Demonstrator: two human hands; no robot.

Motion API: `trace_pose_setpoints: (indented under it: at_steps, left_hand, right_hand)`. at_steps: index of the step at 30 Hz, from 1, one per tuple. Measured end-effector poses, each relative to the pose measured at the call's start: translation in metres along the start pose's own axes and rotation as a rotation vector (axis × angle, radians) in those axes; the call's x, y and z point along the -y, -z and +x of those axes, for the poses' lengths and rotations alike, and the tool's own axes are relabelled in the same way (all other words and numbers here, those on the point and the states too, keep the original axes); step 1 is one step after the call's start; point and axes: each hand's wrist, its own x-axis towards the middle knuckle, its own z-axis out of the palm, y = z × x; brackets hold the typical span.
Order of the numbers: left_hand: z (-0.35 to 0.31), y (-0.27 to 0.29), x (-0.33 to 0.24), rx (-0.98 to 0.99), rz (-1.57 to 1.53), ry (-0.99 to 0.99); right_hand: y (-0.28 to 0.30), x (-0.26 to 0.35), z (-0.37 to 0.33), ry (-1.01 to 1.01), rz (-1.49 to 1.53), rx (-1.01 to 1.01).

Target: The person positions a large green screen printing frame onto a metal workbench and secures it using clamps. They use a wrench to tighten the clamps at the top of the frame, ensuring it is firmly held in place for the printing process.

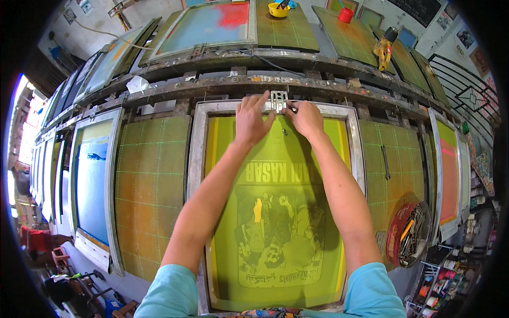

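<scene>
Long dark metal rail (pixel 212 85), 12 o'clock, runs across beyond the work; prob. rigid. Big rect. silver-grey metal screen frame (pixel 354 138) w/ yellow-green mesh (pixel 297 146), centre to 6 o'clock: frame likely stiff, mod. heavy, best held by side rails; mesh looks taut, prob. easily marked, so keep fingertips off.

L hand (pixel 253 121), 11 o'clock of ctr: fingers spread, thumb apart, by bracket's L side. R hand (pixel 309 120), 1 o'clock: fingers bent in at its R edge; pinching bracket or small dark part, can't tell.

Slotted silver metal bracket (pixel 278 98), 12 o'clock, betw. hands, at frame's far edge: prob. hard, small, light; grip by side edges. Tiny shiny metal piece (pixel 284 132) on mesh, prob. easily lost.

Hidden: bracket's underside, R fingertips, mesh under forearms. Frame's near edge mostly blocked by clothing.
</scene>
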Motion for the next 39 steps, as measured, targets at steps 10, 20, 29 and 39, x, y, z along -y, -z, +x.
trace_pose_setpoints:
  at_steps: [10, 20, 29, 39]
  left_hand:
    - [0.027, -0.008, 0.018, 0.325, 0.033, 0.107]
    - [0.029, -0.004, 0.021, 0.327, -0.015, 0.149]
    - [0.027, -0.004, 0.019, 0.307, 0.018, 0.159]
    - [0.022, -0.008, 0.020, 0.238, 0.033, 0.112]
  right_hand:
    - [-0.001, -0.008, 0.002, 0.036, -0.007, -0.011]
    - [0.002, -0.002, -0.063, 0.025, 0.139, -0.031]
    - [-0.007, -0.008, -0.054, 0.134, 0.125, -0.089]
    - [-0.015, -0.023, 0.036, 0.401, 0.187, -0.169]
